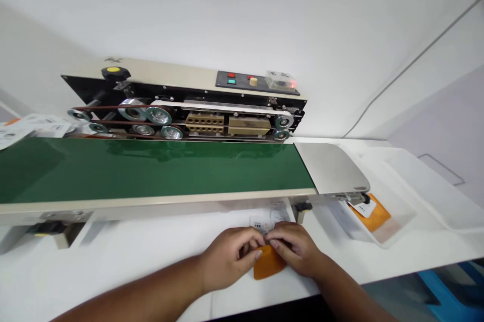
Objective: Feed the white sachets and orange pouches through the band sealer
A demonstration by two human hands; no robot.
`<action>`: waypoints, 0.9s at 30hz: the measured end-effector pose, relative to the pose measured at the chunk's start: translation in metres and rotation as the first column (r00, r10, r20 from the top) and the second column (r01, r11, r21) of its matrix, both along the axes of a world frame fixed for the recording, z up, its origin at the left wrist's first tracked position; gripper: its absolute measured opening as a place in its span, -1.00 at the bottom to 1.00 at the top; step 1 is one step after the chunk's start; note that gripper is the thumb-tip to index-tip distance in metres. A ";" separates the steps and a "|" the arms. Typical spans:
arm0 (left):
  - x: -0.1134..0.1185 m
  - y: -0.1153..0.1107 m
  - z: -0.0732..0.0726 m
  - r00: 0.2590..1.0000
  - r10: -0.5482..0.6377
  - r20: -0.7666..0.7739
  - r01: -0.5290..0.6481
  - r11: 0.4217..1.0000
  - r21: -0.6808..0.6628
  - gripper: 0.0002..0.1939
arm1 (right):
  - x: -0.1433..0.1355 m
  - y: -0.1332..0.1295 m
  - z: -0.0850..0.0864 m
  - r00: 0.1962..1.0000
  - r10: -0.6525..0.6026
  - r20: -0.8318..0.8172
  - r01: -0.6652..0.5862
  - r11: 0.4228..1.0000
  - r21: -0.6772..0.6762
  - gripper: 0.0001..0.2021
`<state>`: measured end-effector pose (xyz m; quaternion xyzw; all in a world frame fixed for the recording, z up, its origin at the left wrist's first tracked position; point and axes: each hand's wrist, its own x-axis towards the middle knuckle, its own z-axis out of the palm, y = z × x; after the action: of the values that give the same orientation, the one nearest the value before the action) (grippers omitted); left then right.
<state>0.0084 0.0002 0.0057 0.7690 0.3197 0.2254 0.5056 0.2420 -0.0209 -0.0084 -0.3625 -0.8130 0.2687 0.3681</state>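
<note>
Below the belt's front edge, my left hand [236, 254] pinches the top edge of a flat orange packet [269, 263], its thumb lying on the orange face. My right hand [297, 249] is closed on the same edge from the other side, and the fingertips of both hands nearly meet. Just beyond the fingers shows clear or white printed material [260, 223]; I cannot tell whether it belongs to the packet. The fingers partly hide the packet's upper part.
Behind stands a band sealing machine [185, 105] with a green conveyor belt [159, 171] and a metal end plate [333, 168]. A white bin [397, 231] at right holds another orange packet [372, 213] with a white label. Printed packets [41, 125] lie at the far left.
</note>
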 end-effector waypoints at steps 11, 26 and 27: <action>0.000 0.000 -0.004 1.000 -0.014 -0.019 0.015 1.000 0.015 -0.89 | 0.002 0.002 -0.009 0.998 -0.022 0.055 0.021 1.000 0.014 -0.84; 0.001 0.000 0.003 0.999 0.023 0.034 -0.023 0.999 0.028 -0.87 | -0.006 0.005 -0.006 0.909 -0.021 0.415 -0.003 0.998 0.058 -0.63; 0.001 0.000 0.003 0.999 0.026 0.038 -0.027 0.999 0.032 -0.87 | -0.005 0.005 -0.004 0.906 -0.013 0.422 -0.011 0.998 0.056 -0.57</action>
<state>0.0091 0.0003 0.0090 0.7684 0.3167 0.2514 0.4961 0.2366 -0.0163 -0.0123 -0.4018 -0.8805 0.1604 0.1939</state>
